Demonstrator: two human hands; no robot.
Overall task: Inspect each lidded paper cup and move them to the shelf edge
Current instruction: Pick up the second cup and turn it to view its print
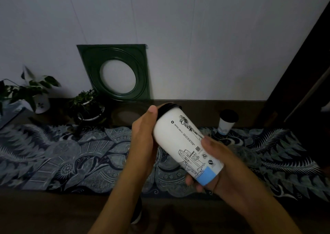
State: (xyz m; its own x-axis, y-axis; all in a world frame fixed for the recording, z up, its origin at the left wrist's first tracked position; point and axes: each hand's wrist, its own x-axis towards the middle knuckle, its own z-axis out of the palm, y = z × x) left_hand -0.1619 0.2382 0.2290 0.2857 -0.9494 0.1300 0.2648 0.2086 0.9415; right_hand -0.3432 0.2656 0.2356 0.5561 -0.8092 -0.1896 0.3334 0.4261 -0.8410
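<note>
Both grips hold 1 white paper cup (185, 142) tilted above the patterned cloth (71, 158): the left hand (142, 140) cups its upper side with the thumb near the black lid (169, 107), while the right hand (212, 167) curls round its blue-banded base, thumb across the printed wall. A second lidded paper cup (226, 123) stands upright on the shelf (200, 112) to the far right, well apart from the hands. 2 potted plants (87, 106) and a dark green square frame (116, 72) stand at the far left against the wall.
</note>
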